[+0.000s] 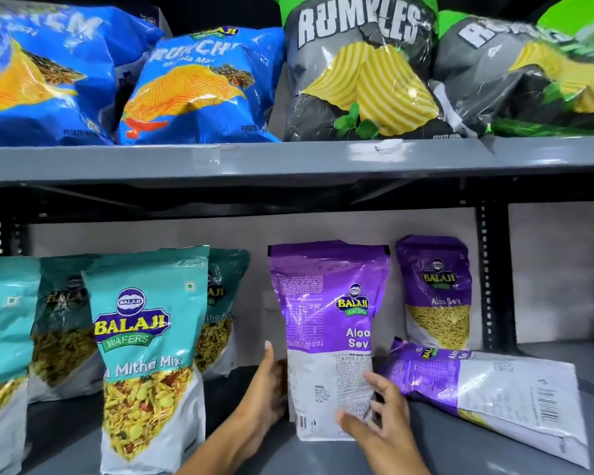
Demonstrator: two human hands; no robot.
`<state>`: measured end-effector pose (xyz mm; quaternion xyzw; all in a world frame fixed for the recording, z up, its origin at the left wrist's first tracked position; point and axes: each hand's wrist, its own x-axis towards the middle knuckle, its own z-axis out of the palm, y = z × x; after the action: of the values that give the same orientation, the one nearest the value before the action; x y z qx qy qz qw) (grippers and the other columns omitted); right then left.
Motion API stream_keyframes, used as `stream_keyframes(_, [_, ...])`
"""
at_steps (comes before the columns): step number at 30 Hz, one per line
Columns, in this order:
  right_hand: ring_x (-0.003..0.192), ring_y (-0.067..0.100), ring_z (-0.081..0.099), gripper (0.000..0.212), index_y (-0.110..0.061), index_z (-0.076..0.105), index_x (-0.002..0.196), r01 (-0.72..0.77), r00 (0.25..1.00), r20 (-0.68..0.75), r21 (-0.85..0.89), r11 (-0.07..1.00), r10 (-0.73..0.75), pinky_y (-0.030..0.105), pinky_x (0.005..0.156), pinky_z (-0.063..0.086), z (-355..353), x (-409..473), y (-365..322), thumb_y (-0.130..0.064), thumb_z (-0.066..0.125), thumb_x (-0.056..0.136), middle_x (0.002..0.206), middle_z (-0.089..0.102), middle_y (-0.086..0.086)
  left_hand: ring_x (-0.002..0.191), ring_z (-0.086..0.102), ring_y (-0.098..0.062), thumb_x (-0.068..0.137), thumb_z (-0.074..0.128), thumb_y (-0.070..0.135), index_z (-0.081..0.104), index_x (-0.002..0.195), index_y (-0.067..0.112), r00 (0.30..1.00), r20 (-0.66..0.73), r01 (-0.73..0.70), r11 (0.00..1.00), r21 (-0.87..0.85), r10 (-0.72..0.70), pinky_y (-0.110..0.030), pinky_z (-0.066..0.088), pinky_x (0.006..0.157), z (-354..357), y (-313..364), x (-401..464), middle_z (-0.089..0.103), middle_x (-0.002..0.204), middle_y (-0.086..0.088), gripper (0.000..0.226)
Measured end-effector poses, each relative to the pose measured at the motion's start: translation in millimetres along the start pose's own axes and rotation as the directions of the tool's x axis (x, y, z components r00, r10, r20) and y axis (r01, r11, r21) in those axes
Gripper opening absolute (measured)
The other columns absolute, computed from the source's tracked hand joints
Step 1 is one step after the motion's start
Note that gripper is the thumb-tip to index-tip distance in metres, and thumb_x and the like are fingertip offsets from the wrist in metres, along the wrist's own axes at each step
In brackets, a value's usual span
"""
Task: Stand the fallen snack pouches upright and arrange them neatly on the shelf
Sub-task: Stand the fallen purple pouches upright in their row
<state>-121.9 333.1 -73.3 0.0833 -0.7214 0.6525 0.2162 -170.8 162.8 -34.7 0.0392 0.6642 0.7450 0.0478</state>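
A purple Aloo Sev pouch (326,323) stands upright in the middle of the lower shelf, its printed back side facing me. My left hand (264,389) lies flat against its left edge. My right hand (378,413) presses its lower right corner, fingers spread on the pouch. Just to the right, a second purple Aloo Sev pouch (487,392) lies fallen on its side. Behind that one, a third purple pouch (438,293) stands upright by the back wall.
Teal Mitha Mix pouches (144,351) stand in rows at the left of the grey lower shelf (460,450). A black upright post (491,275) rises at the right rear. The upper shelf (288,159) carries blue chip bags (192,87) and grey-green Rumbles bags (360,70).
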Motion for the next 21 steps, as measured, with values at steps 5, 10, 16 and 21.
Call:
stream_keyframes(5, [0.138,0.016,0.029,0.114,-0.025,0.029,0.143,-0.034,0.984,0.166,-0.134,0.990,0.056,0.027,0.114,0.023,7.3,0.7,-10.1,-0.046,0.084,0.046,0.139,0.028,-0.006,0.099,0.072,-0.021,0.064,0.035,0.089,0.078,0.098,0.021,0.982,-0.159,-0.081,0.989,0.126,0.101,-0.040,0.053,0.094,5.2,-8.3,-4.5,0.080,0.099,-0.001,0.087])
stream_keyframes(10, [0.137,0.018,0.030,0.136,-0.018,0.028,0.139,-0.078,0.984,0.153,-0.130,0.988,0.097,0.030,0.111,0.029,4.0,13.7,-19.1,-0.067,0.087,0.026,0.142,0.032,0.004,0.083,0.075,-0.009,0.090,0.032,0.063,0.084,0.079,0.018,0.981,-0.059,-0.165,0.959,0.232,0.183,-0.021,0.054,0.081,7.8,-10.5,-25.0,0.081,0.085,-0.002,0.070])
stream_keyframes(16, [0.094,0.019,0.069,0.085,-0.019,0.047,0.101,-0.114,0.990,0.092,0.096,0.989,0.106,0.035,0.083,0.056,0.7,33.4,-13.6,-0.030,0.093,0.030,0.107,0.070,0.011,0.068,0.062,-0.017,0.092,0.052,0.032,0.075,0.078,0.009,0.969,-0.033,-0.242,0.969,0.040,0.243,-0.018,0.048,0.063,13.1,-9.6,-34.7,0.065,0.067,-0.008,0.035])
stream_keyframes(21, [0.078,0.008,0.071,0.051,-0.013,0.065,0.106,-0.250,0.928,0.328,0.200,0.947,0.176,0.024,0.070,0.048,-21.3,47.9,-9.7,-0.008,0.066,0.056,0.086,0.079,-0.004,0.103,0.060,-0.017,0.042,0.086,0.045,0.056,0.115,0.021,0.951,-0.129,-0.263,0.954,0.143,0.281,-0.040,0.049,0.101,-18.4,-16.6,-12.9,0.060,0.108,-0.004,0.082])
